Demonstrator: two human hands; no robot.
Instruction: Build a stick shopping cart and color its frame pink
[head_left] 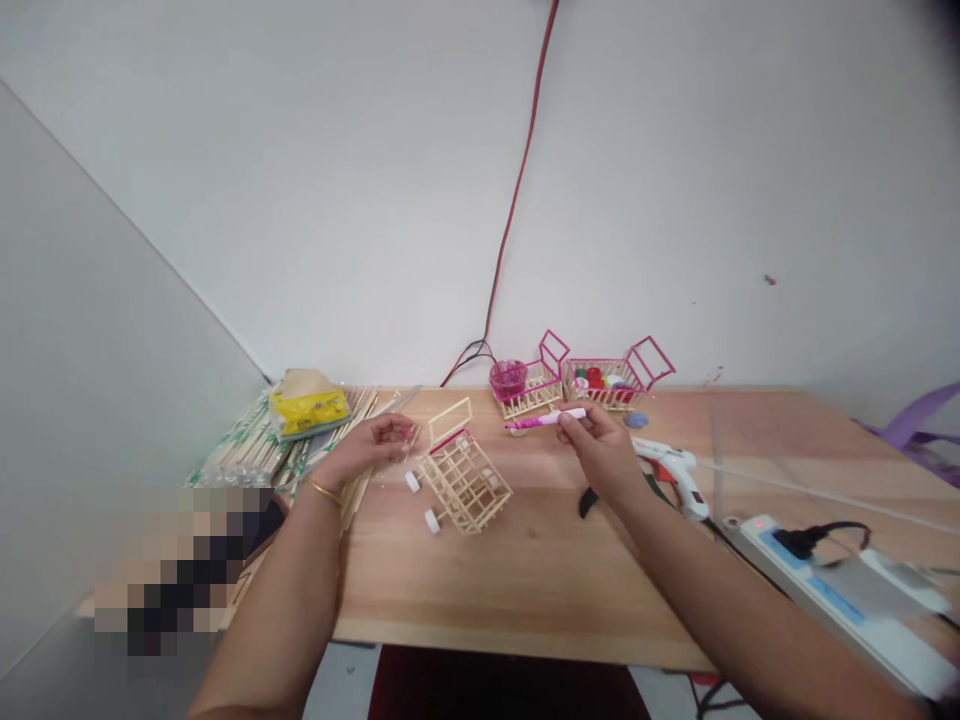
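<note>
My right hand (600, 445) is closed on a pink and white marker pen (545, 420), held level with its tip pointing left. My left hand (373, 446) hovers over the wooden table (540, 570), fingers curled round something small I cannot make out. Between the hands a small cart made of wooden sticks (463, 478), with white wheels and a partly pink top rim, lies tilted on the table.
Two finished pink-edged stick carts (585, 378) stand at the back by the wall, one beside a pink cup (508, 378). Packets of sticks and a yellow pack (307, 408) lie at the left. A glue gun (675, 470) and a power strip (817, 585) are at the right.
</note>
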